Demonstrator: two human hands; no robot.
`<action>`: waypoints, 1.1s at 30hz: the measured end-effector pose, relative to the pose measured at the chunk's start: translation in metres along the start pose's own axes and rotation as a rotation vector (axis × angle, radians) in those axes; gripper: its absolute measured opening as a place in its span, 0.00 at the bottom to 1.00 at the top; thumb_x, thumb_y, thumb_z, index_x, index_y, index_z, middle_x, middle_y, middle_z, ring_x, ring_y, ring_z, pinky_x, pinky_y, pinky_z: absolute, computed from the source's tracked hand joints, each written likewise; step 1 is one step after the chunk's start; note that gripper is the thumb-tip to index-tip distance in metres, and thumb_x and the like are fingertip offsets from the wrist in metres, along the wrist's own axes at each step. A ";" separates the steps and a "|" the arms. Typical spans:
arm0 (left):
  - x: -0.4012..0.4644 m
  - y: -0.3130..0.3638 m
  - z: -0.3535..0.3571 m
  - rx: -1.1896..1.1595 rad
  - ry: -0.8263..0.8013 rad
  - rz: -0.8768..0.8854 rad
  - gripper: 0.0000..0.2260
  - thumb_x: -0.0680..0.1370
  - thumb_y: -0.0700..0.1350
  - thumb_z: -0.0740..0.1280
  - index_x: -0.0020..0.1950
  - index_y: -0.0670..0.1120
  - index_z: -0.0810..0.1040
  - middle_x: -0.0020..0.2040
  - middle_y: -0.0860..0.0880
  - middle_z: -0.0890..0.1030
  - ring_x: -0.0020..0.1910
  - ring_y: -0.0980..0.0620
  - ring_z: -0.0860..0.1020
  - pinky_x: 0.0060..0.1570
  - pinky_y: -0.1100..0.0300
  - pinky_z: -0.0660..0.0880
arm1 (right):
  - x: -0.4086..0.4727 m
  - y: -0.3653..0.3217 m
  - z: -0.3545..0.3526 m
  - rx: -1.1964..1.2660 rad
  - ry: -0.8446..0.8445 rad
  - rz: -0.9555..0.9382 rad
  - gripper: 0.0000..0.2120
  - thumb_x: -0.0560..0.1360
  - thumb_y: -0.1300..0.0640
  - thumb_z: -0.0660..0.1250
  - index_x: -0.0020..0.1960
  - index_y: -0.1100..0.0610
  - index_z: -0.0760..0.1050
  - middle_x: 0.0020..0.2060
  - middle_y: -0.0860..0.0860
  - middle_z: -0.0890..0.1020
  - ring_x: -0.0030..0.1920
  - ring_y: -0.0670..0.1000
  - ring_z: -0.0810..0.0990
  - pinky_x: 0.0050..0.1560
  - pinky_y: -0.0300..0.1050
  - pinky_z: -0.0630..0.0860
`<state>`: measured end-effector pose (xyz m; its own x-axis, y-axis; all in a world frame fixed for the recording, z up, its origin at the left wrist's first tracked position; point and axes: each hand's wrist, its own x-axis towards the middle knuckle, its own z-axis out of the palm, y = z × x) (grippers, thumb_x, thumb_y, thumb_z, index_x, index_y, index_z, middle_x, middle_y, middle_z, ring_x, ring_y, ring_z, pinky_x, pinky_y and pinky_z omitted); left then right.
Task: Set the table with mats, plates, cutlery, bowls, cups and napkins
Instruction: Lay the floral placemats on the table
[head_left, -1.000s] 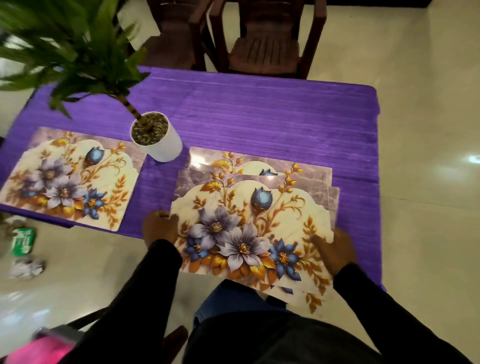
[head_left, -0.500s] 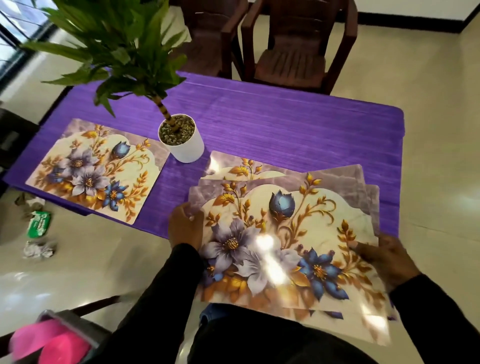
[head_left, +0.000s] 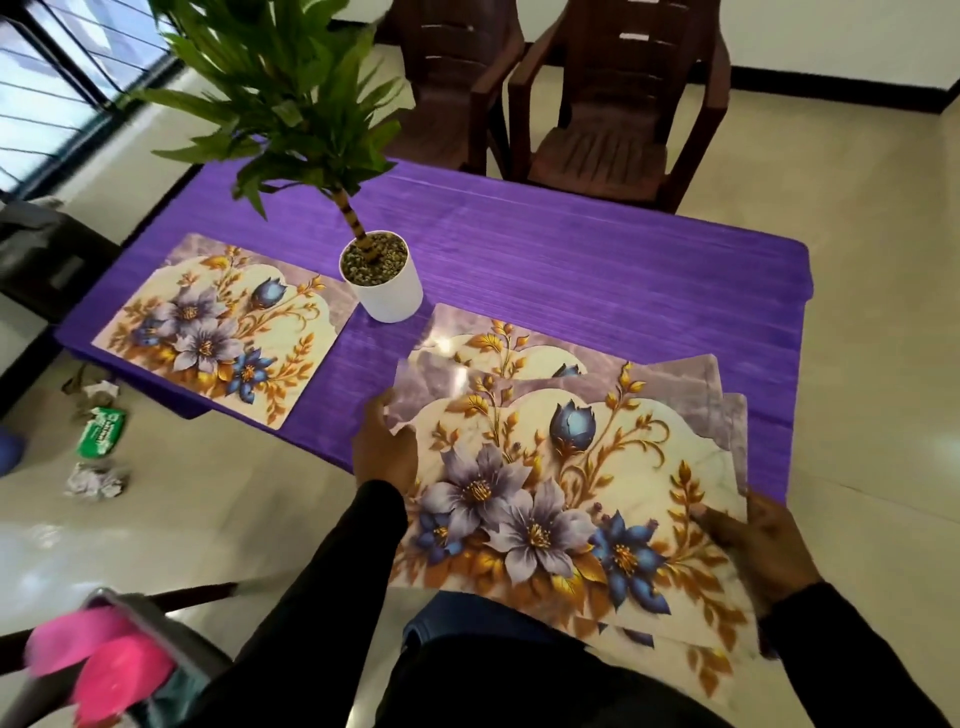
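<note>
My left hand (head_left: 384, 447) grips the left edge of the top floral mat (head_left: 561, 499), my right hand (head_left: 763, 551) pinches its right edge, thumb on top. It sits on a fanned stack of mats (head_left: 691, 379) overhanging the near edge of the purple table (head_left: 597, 270). One mat (head_left: 218, 332) lies flat at the left, potted plant (head_left: 382, 283) between.

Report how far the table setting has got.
Done: one floral mat lies flat on the purple table, left of the potted plant. In hand: the left hand and right hand hold a fanned stack of mats at the near edge. Left: those mats, plus plates, cutlery, bowls, cups and napkins, none in view.
</note>
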<state>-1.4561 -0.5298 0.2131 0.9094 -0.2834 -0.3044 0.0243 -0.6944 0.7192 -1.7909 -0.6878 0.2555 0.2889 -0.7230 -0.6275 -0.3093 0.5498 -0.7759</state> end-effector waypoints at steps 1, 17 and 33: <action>-0.004 0.005 -0.003 -0.021 0.019 -0.007 0.21 0.77 0.37 0.67 0.69 0.47 0.74 0.60 0.47 0.80 0.58 0.46 0.78 0.52 0.57 0.71 | 0.000 0.000 0.004 -0.034 0.008 -0.039 0.06 0.77 0.64 0.68 0.51 0.58 0.81 0.44 0.59 0.86 0.43 0.59 0.86 0.45 0.56 0.83; -0.045 0.083 -0.035 -0.482 -0.044 0.255 0.07 0.76 0.39 0.72 0.51 0.48 0.79 0.47 0.51 0.84 0.46 0.56 0.83 0.42 0.58 0.80 | -0.027 -0.079 0.048 -0.288 0.348 -0.657 0.10 0.76 0.68 0.68 0.57 0.62 0.78 0.45 0.50 0.81 0.40 0.41 0.79 0.37 0.25 0.71; -0.014 0.046 -0.035 -0.519 -0.145 0.144 0.14 0.71 0.41 0.78 0.53 0.52 0.81 0.46 0.56 0.85 0.47 0.58 0.84 0.44 0.58 0.81 | 0.008 -0.025 0.035 0.012 0.463 -0.372 0.21 0.71 0.67 0.75 0.62 0.67 0.76 0.53 0.59 0.80 0.48 0.52 0.79 0.30 0.25 0.73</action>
<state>-1.4535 -0.5344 0.2727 0.8529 -0.4653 -0.2368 0.1386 -0.2356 0.9619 -1.7492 -0.6930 0.2677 -0.0506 -0.9738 -0.2217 -0.2518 0.2272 -0.9407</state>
